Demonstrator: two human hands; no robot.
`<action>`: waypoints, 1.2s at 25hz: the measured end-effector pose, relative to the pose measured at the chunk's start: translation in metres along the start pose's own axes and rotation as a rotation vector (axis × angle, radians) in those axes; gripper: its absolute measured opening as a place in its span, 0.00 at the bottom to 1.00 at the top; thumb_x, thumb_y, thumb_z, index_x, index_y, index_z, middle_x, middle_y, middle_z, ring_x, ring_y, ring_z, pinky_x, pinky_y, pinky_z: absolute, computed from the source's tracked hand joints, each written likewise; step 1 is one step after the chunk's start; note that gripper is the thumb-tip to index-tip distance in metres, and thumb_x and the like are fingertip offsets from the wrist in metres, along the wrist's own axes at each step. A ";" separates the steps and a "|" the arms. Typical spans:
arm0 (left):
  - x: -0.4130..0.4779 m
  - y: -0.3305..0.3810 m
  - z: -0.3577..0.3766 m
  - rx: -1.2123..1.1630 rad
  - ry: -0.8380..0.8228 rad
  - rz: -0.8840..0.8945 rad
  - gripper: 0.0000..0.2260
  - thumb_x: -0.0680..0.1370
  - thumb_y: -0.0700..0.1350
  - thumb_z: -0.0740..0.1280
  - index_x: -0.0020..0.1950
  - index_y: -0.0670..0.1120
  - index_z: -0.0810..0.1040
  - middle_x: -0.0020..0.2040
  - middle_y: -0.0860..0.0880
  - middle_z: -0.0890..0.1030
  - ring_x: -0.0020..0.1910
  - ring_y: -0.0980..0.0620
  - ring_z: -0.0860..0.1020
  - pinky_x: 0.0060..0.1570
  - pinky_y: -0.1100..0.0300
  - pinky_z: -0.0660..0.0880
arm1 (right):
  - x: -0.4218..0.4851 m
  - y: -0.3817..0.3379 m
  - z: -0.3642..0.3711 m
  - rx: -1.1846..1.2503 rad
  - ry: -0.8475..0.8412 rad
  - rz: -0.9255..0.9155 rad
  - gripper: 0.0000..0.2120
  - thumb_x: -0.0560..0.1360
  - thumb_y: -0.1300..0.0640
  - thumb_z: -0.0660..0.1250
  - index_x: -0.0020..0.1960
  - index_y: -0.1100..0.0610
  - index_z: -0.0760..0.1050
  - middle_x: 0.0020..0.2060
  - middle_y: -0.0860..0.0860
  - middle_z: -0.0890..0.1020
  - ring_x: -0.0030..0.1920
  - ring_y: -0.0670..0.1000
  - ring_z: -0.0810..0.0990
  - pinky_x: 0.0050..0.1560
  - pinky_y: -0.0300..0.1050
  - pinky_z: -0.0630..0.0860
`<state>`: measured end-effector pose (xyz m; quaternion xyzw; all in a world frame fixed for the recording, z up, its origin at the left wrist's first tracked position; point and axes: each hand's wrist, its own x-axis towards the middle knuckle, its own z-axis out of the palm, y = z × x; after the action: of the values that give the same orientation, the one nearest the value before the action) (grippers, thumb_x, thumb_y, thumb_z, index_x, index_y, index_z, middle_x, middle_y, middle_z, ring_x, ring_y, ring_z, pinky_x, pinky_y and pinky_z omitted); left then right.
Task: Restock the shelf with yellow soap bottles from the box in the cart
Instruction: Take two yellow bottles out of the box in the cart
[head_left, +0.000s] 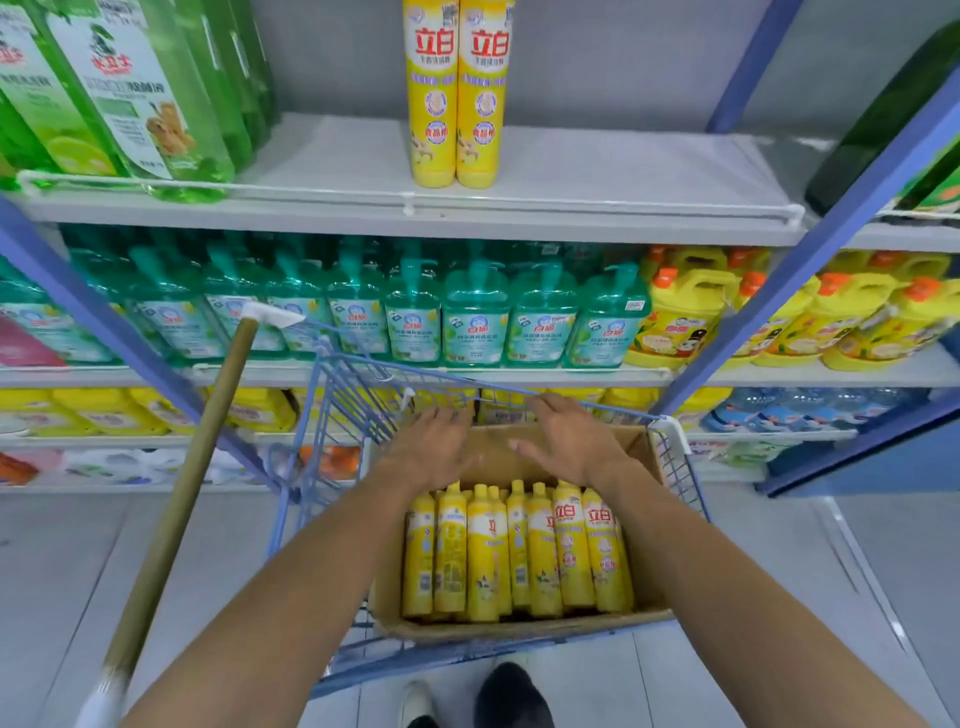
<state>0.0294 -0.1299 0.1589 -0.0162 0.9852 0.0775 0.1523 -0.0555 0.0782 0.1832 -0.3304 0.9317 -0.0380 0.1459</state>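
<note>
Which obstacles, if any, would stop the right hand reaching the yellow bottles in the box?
Probably none. The right hand hovers open just above the box, whose top is open, and the yellow bottles lie uncovered directly below it.

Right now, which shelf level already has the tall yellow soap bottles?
The top shelf: two tall yellow bottles stand there; lower shelves hold teal pump bottles and yellow jugs.
</note>
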 end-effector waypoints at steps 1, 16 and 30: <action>0.002 0.001 0.012 0.006 -0.039 -0.018 0.31 0.80 0.63 0.60 0.76 0.45 0.64 0.73 0.41 0.69 0.73 0.39 0.67 0.71 0.41 0.66 | 0.002 0.005 0.014 0.010 -0.035 0.005 0.36 0.79 0.34 0.58 0.79 0.54 0.60 0.76 0.55 0.67 0.75 0.59 0.65 0.69 0.58 0.72; 0.065 -0.009 0.160 -0.117 -0.394 -0.148 0.31 0.81 0.62 0.61 0.77 0.44 0.61 0.72 0.41 0.68 0.72 0.39 0.67 0.66 0.44 0.70 | 0.029 0.108 0.163 0.124 -0.398 0.159 0.34 0.80 0.34 0.58 0.78 0.55 0.62 0.73 0.56 0.69 0.72 0.59 0.68 0.63 0.57 0.75; 0.140 -0.020 0.246 -0.287 -0.318 -0.310 0.25 0.81 0.53 0.67 0.70 0.38 0.67 0.71 0.37 0.68 0.70 0.38 0.69 0.66 0.46 0.69 | 0.063 0.190 0.249 0.332 -0.219 0.506 0.22 0.79 0.49 0.67 0.67 0.60 0.69 0.63 0.61 0.77 0.64 0.62 0.76 0.60 0.52 0.74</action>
<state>-0.0293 -0.1118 -0.1182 -0.1761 0.9136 0.1938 0.3111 -0.1431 0.1932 -0.1016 -0.0621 0.9441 -0.1163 0.3020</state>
